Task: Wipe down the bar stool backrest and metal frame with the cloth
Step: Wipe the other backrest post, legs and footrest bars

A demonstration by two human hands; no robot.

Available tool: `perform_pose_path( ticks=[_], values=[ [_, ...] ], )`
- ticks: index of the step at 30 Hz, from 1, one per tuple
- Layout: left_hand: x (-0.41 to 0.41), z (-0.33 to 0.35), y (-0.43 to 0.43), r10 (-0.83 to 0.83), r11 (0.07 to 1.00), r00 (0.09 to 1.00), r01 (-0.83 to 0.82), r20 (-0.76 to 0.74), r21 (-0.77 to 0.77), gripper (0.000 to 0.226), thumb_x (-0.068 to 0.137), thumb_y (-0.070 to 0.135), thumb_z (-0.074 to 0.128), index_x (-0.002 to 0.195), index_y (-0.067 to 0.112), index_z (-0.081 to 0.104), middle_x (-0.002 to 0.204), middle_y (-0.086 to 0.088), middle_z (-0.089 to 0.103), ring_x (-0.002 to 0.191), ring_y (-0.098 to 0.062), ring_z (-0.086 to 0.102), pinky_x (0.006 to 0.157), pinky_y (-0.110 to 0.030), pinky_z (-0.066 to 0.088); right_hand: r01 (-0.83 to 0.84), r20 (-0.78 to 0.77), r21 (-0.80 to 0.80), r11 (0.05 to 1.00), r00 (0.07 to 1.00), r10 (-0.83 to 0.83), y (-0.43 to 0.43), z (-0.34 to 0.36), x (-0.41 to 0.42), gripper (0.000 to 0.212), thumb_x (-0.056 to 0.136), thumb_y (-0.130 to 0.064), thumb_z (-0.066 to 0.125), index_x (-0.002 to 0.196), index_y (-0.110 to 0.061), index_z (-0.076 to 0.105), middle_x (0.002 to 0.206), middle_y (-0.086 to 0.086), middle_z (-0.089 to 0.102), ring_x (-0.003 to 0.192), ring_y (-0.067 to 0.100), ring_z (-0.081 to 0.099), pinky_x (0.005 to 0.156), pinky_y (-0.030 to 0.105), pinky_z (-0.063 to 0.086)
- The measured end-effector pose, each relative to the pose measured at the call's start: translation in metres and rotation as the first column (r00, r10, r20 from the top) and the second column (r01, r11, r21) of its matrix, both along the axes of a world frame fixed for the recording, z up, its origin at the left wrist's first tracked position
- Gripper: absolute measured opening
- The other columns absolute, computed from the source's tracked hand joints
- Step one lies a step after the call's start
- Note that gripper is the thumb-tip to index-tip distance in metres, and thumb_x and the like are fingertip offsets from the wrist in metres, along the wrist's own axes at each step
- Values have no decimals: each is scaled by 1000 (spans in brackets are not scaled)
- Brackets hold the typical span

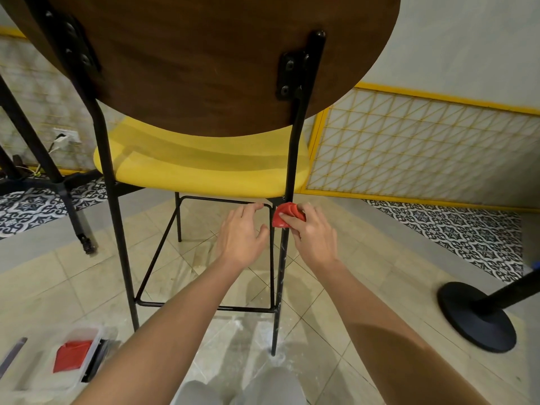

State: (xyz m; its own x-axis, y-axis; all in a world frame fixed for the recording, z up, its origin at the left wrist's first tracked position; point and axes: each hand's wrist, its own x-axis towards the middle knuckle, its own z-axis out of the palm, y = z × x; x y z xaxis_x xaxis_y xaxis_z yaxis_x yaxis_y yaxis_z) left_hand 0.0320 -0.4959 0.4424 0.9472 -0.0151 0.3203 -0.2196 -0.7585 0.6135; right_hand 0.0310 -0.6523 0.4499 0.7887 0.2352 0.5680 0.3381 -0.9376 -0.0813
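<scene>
- Beige floor tiles (87, 273) carry the bar stool (204, 68), seen from behind.
- Right hand (312, 232) grips red cloth (285, 214) against rear frame leg (281, 273), just under yellow seat (204, 168).
- Left hand (242, 232) loosely open, holding nothing.
- Advised: wrap cloth round leg, stroke downward.

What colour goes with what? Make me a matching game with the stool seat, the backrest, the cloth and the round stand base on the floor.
Things:
1. seat
2. backrest
3. cloth pinched in the right hand
4. stand base

Colours:
a. brown
b. black
c. yellow
d. red

Pairs: 1-c, 2-a, 3-d, 4-b
</scene>
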Motion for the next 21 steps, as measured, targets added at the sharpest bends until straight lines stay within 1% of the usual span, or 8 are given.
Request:
perform_pose_path(
  ticks=[3,6,8,10,13,14,18,21],
  values=[
    [-1,-4,2,-4,1000,1000,4,-12,12,45,90,24,54,134,17,46,128,-3,54,119,-21,45,101,-36,37,-14,-12,-50,999,1000,13,-1,-6,-1,36,64,-6,84,96,-20,74,90,5,62,74,25,58,38,29,47],
    [-2,-5,3,0,1000,999,1,-37,20,45,91,25,53,135,19,44,129,-2,54,121,-21,44,101,-36,36,-18,-75,-152,988,997,7,-2,-16,-3,41,58,-7,87,92,-26,74,86,1,59,72,22,57,37,25,41],
    [-2,-5,3,-6,1000,999,7,-43,30,46,91,26,53,136,19,44,129,-1,54,122,-20,44,101,-37,37,-7,-97,-188,982,995,-12,-3,-21,-4,43,56,-8,88,90,-29,74,84,0,57,71,20,56,37,24,39],
    [-1,-3,3,-10,999,999,12,-45,30,45,91,27,53,135,19,44,129,-2,54,121,-20,44,101,-38,37,-10,-72,-176,984,997,-3,-2,-21,-5,42,57,-7,88,91,-26,73,86,0,58,72,20,57,38,24,40],
    [-1,0,1,-6,1000,999,8,-49,26,45,92,27,52,135,20,44,129,-1,54,121,-20,43,100,-38,38,-13,33,-69,998,999,15,-2,-12,-3,35,65,-5,82,96,-18,72,91,4,60,73,23,57,37,26,46],
    [-1,0,0,-3,1000,999,4,-50,25,45,92,27,52,135,20,44,129,-1,54,121,-20,43,100,-38,38,-10,56,-55,998,998,14,-2,-8,-2,34,67,-5,81,97,-17,72,92,5,61,74,23,57,38,27,46],
    [-2,1,-2,-6,1000,999,6,-54,-2,45,91,26,53,134,20,45,128,-1,56,120,-21,44,101,-39,37,-8,65,-127,992,998,16,-2,-11,1,36,63,-5,83,95,-19,73,92,4,61,74,23,57,37,25,43],
    [-3,0,-3,-12,1000,998,12,-61,-4,45,90,25,54,134,20,45,127,-1,56,120,-21,44,101,-39,37,-4,-3,-204,979,1000,4,-4,-24,-1,40,58,-9,87,92,-25,73,90,-1,60,74,20,57,39,22,38]
  ],
)
